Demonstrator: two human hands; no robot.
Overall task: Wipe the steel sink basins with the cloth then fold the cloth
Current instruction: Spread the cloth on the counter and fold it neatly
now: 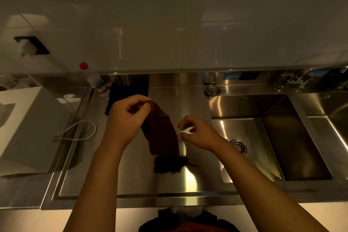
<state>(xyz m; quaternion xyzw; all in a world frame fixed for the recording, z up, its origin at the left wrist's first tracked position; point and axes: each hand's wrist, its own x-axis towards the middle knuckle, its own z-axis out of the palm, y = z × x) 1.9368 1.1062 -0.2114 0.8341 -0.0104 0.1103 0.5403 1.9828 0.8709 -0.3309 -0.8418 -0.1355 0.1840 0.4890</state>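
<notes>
- Left hand (126,118): fingers curled, thumb and fingertips pinching the top edge of the brown cloth (162,128).
- Brown cloth: hanging from that pinch over the flat steel drainboard (188,103), lower end bunched and resting on the steel surface.
- Right hand (197,133): fingers curled inward, thumb and forefinger pinching a small white tag (186,130) at the cloth's right edge.
- Both hands: near each other, above the drainboard, left of the sink basin (293,147).
- Sink basin: steel, set into the counter on the right; round drain strainer (239,146) visible in its floor; no other contents discernible.
- Second basin (337,111): partly visible at the far right edge; contents cannot be determined.
- Bottle (96,81): red cap, lying tilted at the back left of the drainboard; label present, text unreadable.
- Blue cloth (128,93): flat on the steel just beside the bottle, behind the left hand.
- White box (30,128): on the counter at left, white cable (79,130) looped beside it.
- Blue panel (241,76) on the rear upstand: markings too small to read.
- Tap fitting (293,79): behind the basins, at the back right.
</notes>
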